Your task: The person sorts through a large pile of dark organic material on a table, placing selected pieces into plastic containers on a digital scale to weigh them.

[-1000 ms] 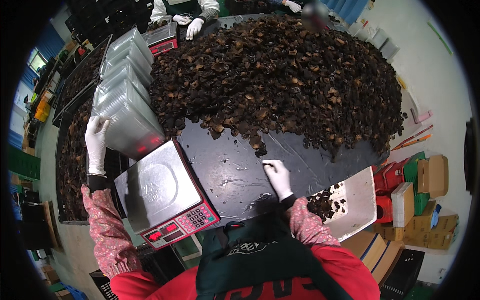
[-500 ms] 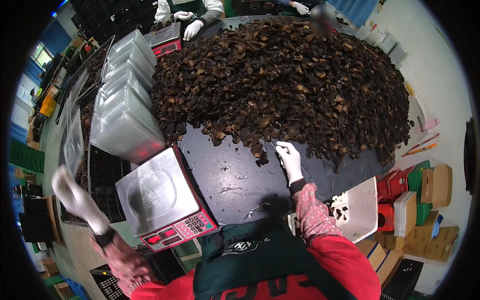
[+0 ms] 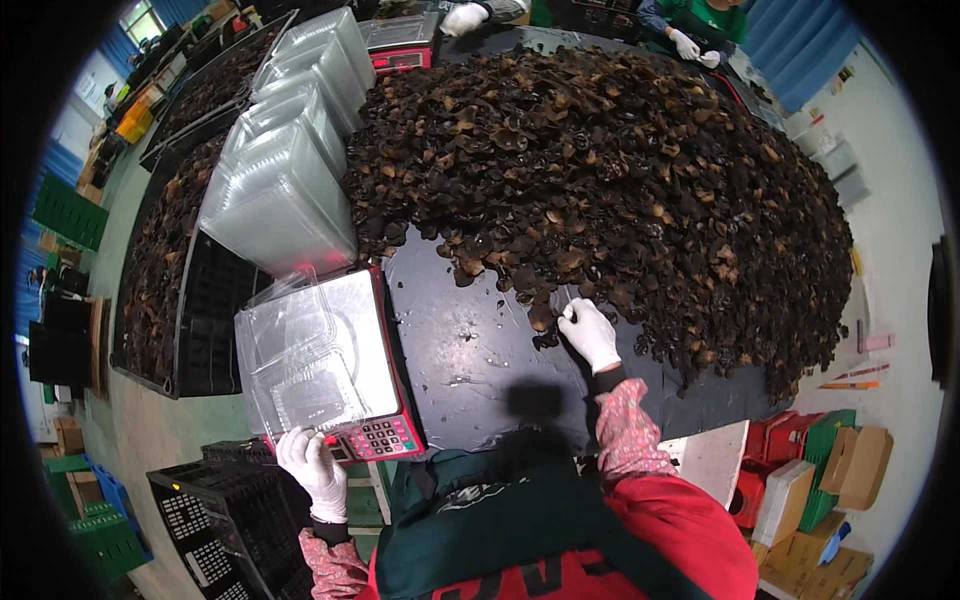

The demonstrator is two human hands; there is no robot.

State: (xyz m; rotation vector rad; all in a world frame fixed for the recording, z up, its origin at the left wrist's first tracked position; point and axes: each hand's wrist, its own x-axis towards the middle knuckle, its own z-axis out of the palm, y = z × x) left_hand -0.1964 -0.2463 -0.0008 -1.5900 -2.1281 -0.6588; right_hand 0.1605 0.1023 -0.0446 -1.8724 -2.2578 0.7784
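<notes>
My left hand (image 3: 312, 470), in a white glove, grips the near edge of a clear plastic clamshell box (image 3: 310, 375) at the front left. The box lies opened out over the steel plate of a red-edged digital scale (image 3: 368, 330). My right hand (image 3: 590, 335), also gloved, has its fingers curled together at the near edge of a large heap of dark wood ear mushrooms (image 3: 600, 190). Whatever those fingers hold, if anything, is hidden. A dark sheet (image 3: 455, 340) covers the table between the scale and my right hand.
Stacked clear plastic boxes (image 3: 280, 190) stand beyond the scale. Black crates of mushrooms (image 3: 165, 250) line the left. Across the table are another scale (image 3: 400, 40) and co-workers' gloved hands (image 3: 685, 45). A white bin (image 3: 710, 455) and cardboard boxes (image 3: 860, 465) sit at right.
My left hand has swung right from beyond the scale's left side, bringing the clear box onto its plate. My right hand stays at the heap's edge. The view has shifted.
</notes>
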